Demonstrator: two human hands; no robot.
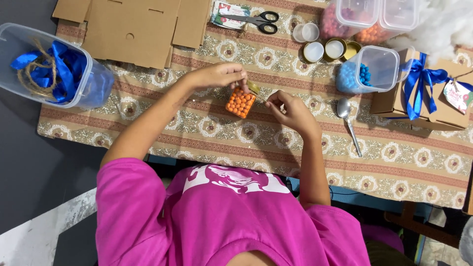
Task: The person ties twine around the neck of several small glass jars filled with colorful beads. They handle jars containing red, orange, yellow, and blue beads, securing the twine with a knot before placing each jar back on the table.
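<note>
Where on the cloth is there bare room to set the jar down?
Open cloth lies near the front edge, left of the left hand between the flat cardboard and the table edge, and right of the spoon below the gift box. The back right is crowded: lids, bead tubs, scissors.

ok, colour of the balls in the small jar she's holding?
Orange, seen in the head view: the jar, held by the left hand.

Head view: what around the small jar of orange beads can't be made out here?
- Lid of the jar of orange beads: the left hand covers its top, so whether it is sealed is unclear.
- Right hand: whatever its pinched fingers hold is too small to tell.
- Red-bead tub: cut off by the top edge.
</note>
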